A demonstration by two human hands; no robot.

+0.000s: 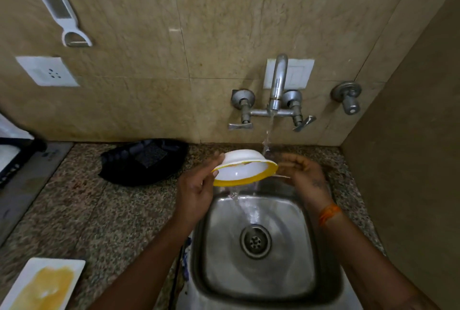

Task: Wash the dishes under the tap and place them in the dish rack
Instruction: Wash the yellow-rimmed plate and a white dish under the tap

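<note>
A white bowl with a yellow rim (245,169) is tilted, mouth toward me, over the back of the steel sink (214,247). My left hand (196,189) pinches its left rim between thumb and fingers. My right hand (305,176) is beside the bowl's right edge, fingers loosely curved under the stream; whether it touches the bowl I cannot tell. Water runs from the wall tap (277,85) onto the bowl and spills off its lower rim into the sink. A black dish rack (144,160) lies on the counter to the left of the sink.
A white rectangular plate smeared with yellow (44,284) sits at the counter's front left. A black crate edge (15,160) is at far left. A grater (53,1) hangs on the wall; a second valve (348,98) projects at right.
</note>
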